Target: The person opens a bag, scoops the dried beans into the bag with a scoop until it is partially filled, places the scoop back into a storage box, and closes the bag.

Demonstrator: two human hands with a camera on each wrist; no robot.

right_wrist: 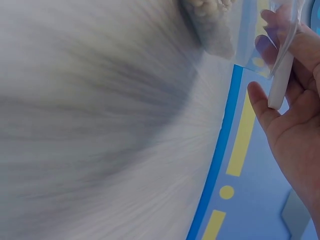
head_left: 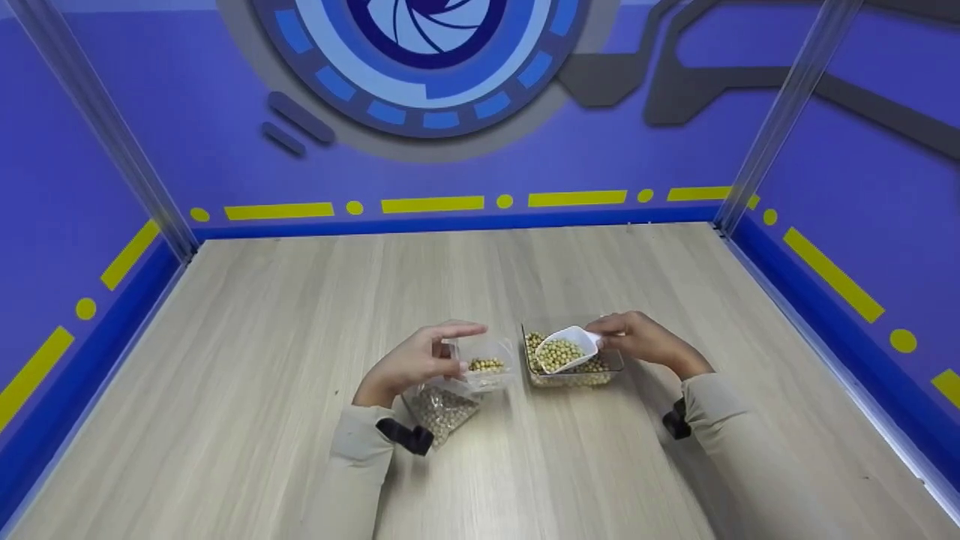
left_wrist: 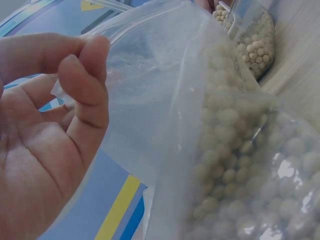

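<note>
My left hand (head_left: 412, 364) pinches the rim of a clear zip bag (head_left: 444, 412) that slumps on the table, its mouth spread toward the right. Round pale yellow-green beans fill the lower part of the bag (left_wrist: 230, 150), seen up close in the left wrist view. To the right, a clear rectangular box (head_left: 574, 381) holds more of these beans. The right hand (head_left: 649, 341) grips the handle of a white scoop (head_left: 589, 341), which is heaped with beans and tilted over the box. In the right wrist view, the scoop's handle (right_wrist: 281, 85) lies between thumb and fingers.
Bag and box stand close together, a small gap apart, on a light wood-grain table (head_left: 262, 337). Blue-purple panels (head_left: 187, 112) with yellow marks wall in its back and both sides. Dark straps (head_left: 405, 436) sit at both wrists.
</note>
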